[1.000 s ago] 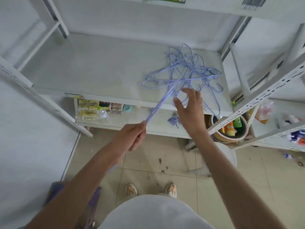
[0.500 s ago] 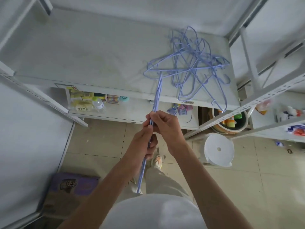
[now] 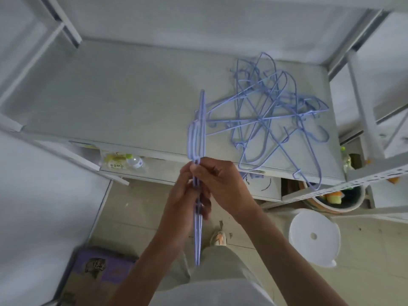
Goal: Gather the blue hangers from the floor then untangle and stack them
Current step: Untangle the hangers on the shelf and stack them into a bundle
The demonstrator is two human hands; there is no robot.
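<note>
Both hands meet in front of the shelf, and between them is a slim bundle of blue hangers [image 3: 197, 138], edge-on to the camera, hooks up, long bars pointing down towards the floor. The left hand [image 3: 184, 198] wraps the bundle from the left side, fingers curled round the wires, grip pressed together on them. The right hand [image 3: 217, 184] comes in from the other side and pinches the same bundle near its top, thumb and fingertips tight on the wire necks just under the hooks. The two hands are touching each other around the wires.

The bundle's upper end stands over the front edge of the white shelf [image 3: 110, 102]. Just to its right on the shelf lies the tangled heap of blue hangers [image 3: 273, 111], a loose knot of loops and hooks spread across the shelf's right half up to its right edge; a few wires reach past the front edge near the front right corner and hang over it.

Below, on the tiled floor [image 3: 136, 206], a white round stool [image 3: 313, 236] stands to the right of the arms, and a purple box [image 3: 99, 266] lies at lower left.
</note>
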